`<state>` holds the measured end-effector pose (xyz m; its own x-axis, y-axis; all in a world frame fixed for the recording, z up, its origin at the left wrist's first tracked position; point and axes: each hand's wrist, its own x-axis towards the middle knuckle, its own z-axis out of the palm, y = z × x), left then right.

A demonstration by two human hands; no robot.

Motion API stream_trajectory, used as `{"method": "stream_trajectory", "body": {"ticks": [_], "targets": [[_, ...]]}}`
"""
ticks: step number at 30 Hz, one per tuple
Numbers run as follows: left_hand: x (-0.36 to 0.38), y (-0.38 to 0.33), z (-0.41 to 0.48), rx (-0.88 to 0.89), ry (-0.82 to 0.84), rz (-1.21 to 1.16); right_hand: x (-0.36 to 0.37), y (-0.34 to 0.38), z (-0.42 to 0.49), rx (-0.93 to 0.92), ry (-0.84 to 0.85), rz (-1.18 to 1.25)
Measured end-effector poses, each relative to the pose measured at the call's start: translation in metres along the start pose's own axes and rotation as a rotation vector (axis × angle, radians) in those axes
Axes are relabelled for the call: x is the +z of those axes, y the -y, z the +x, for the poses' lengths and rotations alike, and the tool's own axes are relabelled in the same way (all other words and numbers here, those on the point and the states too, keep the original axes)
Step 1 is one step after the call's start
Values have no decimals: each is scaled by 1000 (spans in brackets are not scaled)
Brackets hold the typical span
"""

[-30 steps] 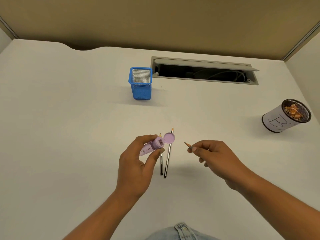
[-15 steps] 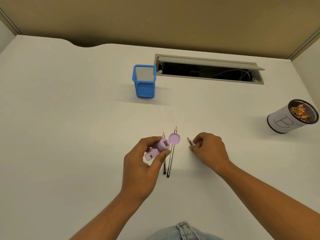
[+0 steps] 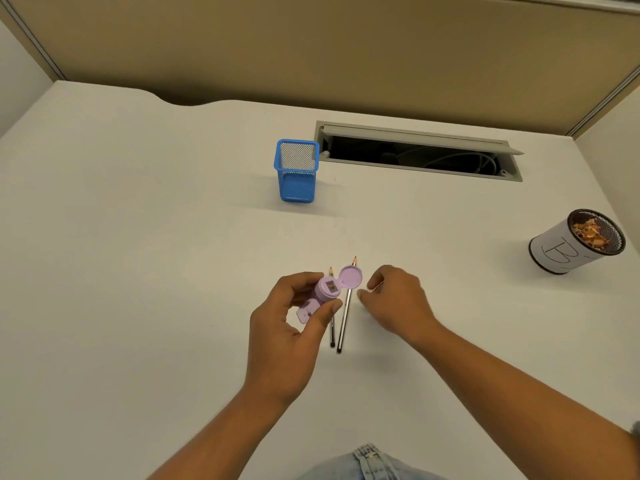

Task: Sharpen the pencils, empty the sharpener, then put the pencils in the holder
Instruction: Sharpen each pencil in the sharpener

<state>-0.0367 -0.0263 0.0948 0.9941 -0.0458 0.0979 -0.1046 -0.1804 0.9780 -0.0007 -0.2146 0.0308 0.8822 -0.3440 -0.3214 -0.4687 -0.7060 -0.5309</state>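
Observation:
My left hand [image 3: 285,344] grips a purple sharpener [image 3: 323,294] above the white desk, its round lid [image 3: 350,277] flipped open. Two sharpened pencils lie side by side under it, tips pointing away: a shorter one [image 3: 332,336] and a longer one [image 3: 343,320]. My right hand [image 3: 394,301] rests low on the desk just right of them, fingers curled and thumb slightly apart; no pencil shows in it, and whatever is under the palm is hidden. The blue mesh holder [image 3: 297,174] stands upright farther back.
A white cup marked "B" [image 3: 568,251], with pencil shavings inside, stands at the right edge. An open cable hatch [image 3: 415,150] lies in the desk behind the holder. A tan partition wall rises at the back of the desk.
My right hand came down to the desk beside the two pencils. The third pencil's tip, seen in its fingers before, no longer shows. My left hand kept its hold on the sharpener.

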Motion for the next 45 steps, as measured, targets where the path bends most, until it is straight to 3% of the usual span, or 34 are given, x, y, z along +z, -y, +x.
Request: {"method": "stream_trajectory", "body": {"ticks": [4, 14, 19, 25, 31, 36, 39, 45], "targets": [[-8, -5, -9, 27, -4, -11, 22, 4, -6, 35, 55, -6], [-24, -9, -27, 34, -16, -15, 27, 5, -15, 35, -27, -75], [-24, -14, -31, -26, 99, -108, 25, 10, -13, 32, -104, -106], [-30, -22, -29, -107, 238, -227, -14, 21, -25, 6, -207, 88], [-41, -29, -24, -115, 380, -187, -83, 29, -70, -191, 30, 370], [-41, -37, -23, -39, 319, 9, -128, 24, -124, -477, 105, 158], [-44, -43, -19, 116, 305, 90, -142, 17, -140, -559, 13, -7], [-45, -51, -16, 208, 321, 99, -149, 4, -147, -585, -260, -228]]}}
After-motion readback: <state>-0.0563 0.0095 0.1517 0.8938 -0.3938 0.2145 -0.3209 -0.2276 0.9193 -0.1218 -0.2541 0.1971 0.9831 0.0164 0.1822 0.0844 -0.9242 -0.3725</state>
